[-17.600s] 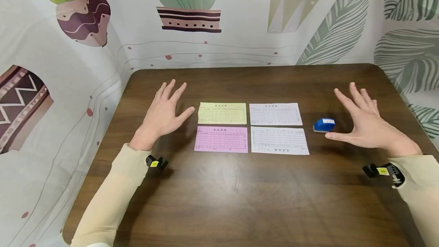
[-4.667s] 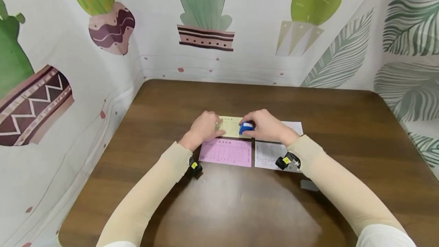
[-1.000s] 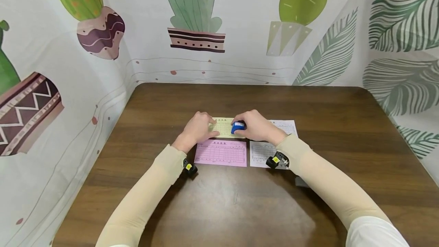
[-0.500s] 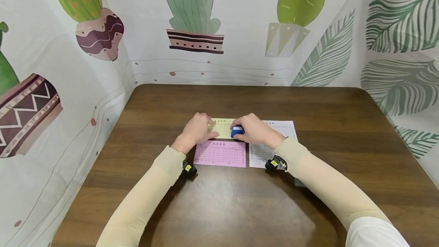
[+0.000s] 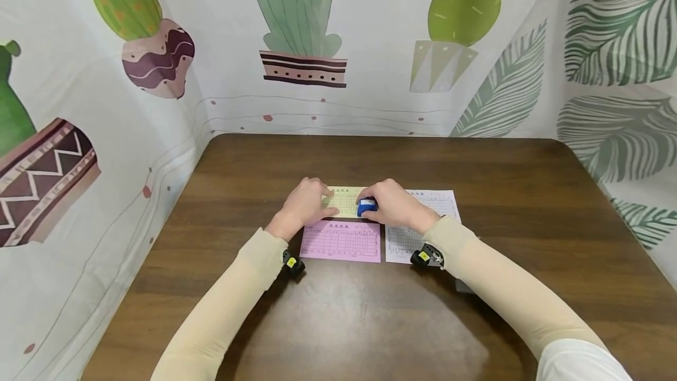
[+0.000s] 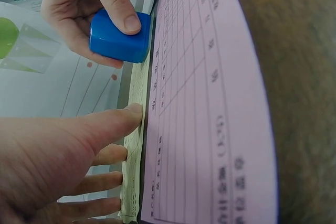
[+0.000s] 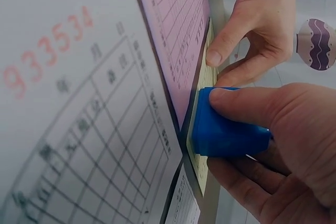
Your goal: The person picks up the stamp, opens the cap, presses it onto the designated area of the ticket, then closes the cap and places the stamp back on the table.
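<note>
My right hand [image 5: 395, 203] grips a blue stamp [image 5: 366, 207] between thumb and fingers, its base down on the right part of the yellow form slip [image 5: 344, 203]. In the right wrist view the stamp [image 7: 228, 124] stands upright against the paper. My left hand [image 5: 304, 204] rests its thumb and spread fingertips on the left part of the same slip, holding nothing between them. The left wrist view shows the left thumb [image 6: 126, 121] on the slip's near edge. Much of the yellow slip lies hidden under both hands.
A pink slip [image 5: 341, 243] lies just in front of the yellow one. Two white slips lie to the right, the far one [image 5: 441, 201] and the near one [image 5: 399, 243], partly under my right hand and wrist. A grey cap [image 5: 463, 287] sits half hidden beneath the right forearm.
Long before, both hands were raised apart and the stamp stood on the table at the right. Over the last second, the right hand stays with the stamp on the yellow slip; only the view shifts slightly.
</note>
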Motion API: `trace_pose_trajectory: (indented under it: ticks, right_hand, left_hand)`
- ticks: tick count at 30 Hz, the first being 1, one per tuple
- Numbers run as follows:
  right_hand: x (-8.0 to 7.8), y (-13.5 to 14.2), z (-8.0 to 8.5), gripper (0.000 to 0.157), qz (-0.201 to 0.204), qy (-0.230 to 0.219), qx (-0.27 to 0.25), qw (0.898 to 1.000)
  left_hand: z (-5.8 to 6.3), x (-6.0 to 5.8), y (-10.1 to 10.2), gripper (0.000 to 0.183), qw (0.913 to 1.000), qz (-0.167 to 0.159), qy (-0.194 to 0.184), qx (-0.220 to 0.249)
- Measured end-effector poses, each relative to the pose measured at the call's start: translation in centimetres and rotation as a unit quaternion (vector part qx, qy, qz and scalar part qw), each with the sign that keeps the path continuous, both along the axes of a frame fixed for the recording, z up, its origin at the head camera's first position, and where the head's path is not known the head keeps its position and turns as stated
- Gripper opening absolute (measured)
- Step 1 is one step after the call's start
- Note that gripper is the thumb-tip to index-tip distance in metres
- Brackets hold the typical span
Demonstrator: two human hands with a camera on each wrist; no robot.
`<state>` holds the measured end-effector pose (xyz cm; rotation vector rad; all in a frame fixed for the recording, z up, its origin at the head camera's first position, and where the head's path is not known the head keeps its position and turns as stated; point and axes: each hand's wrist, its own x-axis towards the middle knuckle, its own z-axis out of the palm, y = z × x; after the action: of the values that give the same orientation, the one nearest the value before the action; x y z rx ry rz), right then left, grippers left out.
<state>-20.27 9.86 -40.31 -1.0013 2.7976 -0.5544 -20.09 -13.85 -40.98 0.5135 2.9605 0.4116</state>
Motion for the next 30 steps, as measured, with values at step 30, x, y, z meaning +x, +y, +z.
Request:
trace_pose_trajectory:
  ticks: [30]
  right_hand:
    - [-0.31, -0.25, 0.74, 0.035, 0.006, -0.001, 0.026, 1.000]
  left_hand:
    - [0.12, 0.15, 0.08, 0.049, 0.9998, 0.010, -0.002, -0.015]
